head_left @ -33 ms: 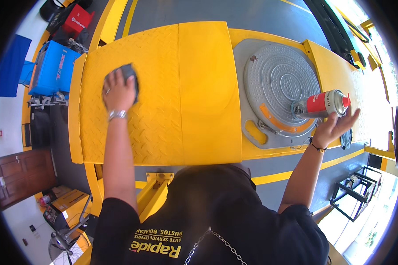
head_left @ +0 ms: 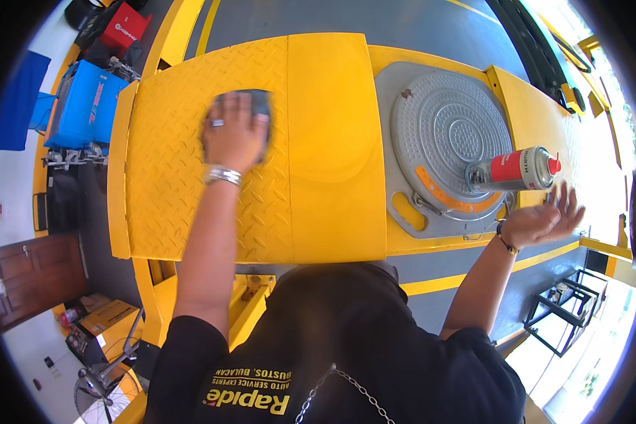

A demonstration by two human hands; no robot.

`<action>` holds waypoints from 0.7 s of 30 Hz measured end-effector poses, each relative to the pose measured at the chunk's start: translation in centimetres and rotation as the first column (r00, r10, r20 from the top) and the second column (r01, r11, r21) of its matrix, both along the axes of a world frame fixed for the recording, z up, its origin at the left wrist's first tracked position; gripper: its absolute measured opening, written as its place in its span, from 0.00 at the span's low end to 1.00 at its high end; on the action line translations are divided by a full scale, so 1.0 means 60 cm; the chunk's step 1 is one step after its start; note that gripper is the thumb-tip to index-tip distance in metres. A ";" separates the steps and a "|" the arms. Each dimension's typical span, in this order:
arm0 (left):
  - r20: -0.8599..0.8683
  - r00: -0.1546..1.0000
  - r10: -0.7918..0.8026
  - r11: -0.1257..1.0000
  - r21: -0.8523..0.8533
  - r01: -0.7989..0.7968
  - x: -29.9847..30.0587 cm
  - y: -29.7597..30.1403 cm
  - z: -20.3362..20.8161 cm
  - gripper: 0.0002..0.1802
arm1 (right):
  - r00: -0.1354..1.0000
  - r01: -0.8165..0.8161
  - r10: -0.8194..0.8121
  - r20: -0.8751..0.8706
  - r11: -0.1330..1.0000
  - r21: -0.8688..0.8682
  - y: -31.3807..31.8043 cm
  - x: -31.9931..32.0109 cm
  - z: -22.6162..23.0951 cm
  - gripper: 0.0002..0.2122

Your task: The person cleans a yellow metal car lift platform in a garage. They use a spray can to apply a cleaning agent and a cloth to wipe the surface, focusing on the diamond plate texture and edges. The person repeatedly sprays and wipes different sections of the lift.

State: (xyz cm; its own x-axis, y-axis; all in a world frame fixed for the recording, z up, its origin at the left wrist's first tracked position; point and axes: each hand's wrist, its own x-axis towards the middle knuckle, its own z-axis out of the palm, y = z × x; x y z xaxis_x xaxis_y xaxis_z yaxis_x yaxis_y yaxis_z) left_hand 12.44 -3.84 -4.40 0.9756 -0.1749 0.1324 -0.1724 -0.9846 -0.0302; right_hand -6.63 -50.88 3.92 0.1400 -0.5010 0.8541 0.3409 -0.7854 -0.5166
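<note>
My left hand [head_left: 232,138] presses a dark grey rag [head_left: 261,106] onto the yellow tread plate [head_left: 184,205] at the left. Its fingers stretch forward over the rag, covering most of it. Farther right, a spray can [head_left: 516,168] with a red band and a red nozzle stands on a round grey turntable plate [head_left: 445,113]. My right hand [head_left: 544,219] is just beyond the near side of the can, fingers spread and slightly blurred. It holds nothing.
A smooth yellow panel [head_left: 332,141] lies between the tread plate and the turntable. At the far left are a blue machine [head_left: 88,106] and a red box [head_left: 124,30]. A fan [head_left: 106,389] stands at the lower left, a black metal frame [head_left: 565,311] at the lower right.
My left hand and the rag have slid to the right across the tread plate. My right hand has shifted slightly right and nearer to me, away from the can.
</note>
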 end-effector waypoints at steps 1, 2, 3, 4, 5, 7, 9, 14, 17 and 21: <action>0.015 0.973 -0.228 0.972 -0.052 0.229 -0.042 -0.068 0.004 0.34 | 0.995 0.065 -0.062 0.072 0.997 -0.039 0.006 -0.004 0.017 0.28; 0.025 0.914 -0.405 0.908 -0.108 0.405 -0.113 -0.122 0.011 0.33 | 0.993 0.052 -0.042 0.113 0.995 -0.091 0.006 -0.014 0.020 0.26; -0.059 0.826 -0.561 0.817 -0.201 0.540 -0.172 -0.157 0.028 0.34 | 0.989 0.060 -0.037 0.146 0.986 -0.158 0.006 -0.034 0.034 0.25; -0.116 0.734 -0.669 0.727 -0.305 0.615 -0.233 -0.149 0.033 0.35 | 0.982 0.030 0.009 0.188 0.979 -0.200 0.007 -0.035 0.030 0.24; -0.193 0.682 -0.705 0.700 -0.349 0.624 -0.270 -0.130 0.048 0.36 | 0.982 -0.021 0.070 0.177 0.965 -0.262 0.013 -0.049 0.027 0.24; -0.258 0.646 -0.718 0.694 -0.334 0.638 -0.250 -0.090 0.061 0.37 | 0.988 -0.072 0.114 0.107 0.940 -0.334 0.025 -0.080 0.020 0.23; -0.255 0.696 -0.671 0.742 -0.227 0.631 -0.190 -0.049 0.050 0.38 | 0.998 -0.064 0.065 -0.009 0.947 -0.314 0.038 -0.123 -0.020 0.23; -0.063 0.958 -0.281 0.960 -0.008 0.281 0.131 -0.130 0.019 0.39 | 0.980 0.120 -0.131 -0.153 0.990 -0.078 0.038 -0.192 -0.105 0.20; -0.034 0.835 -0.549 0.834 -0.098 0.544 0.049 -0.261 0.021 0.38 | 0.894 0.389 -0.326 -0.307 0.904 0.175 0.018 -0.225 -0.121 0.18; -0.212 0.299 -0.930 0.359 -0.366 0.858 -0.198 -0.228 0.042 0.39 | 0.856 0.515 -0.434 -0.282 0.767 0.382 -0.042 -0.250 -0.098 0.18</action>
State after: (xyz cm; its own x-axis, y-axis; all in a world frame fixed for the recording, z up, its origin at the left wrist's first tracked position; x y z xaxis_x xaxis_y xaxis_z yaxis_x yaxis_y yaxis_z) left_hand 0.58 -17.54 -1.90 0.1965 -0.9802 -0.0233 -0.9092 -0.1911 0.3700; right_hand -21.64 -53.38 -1.93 -0.0951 -0.8486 0.5204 -0.1387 -0.5064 -0.8511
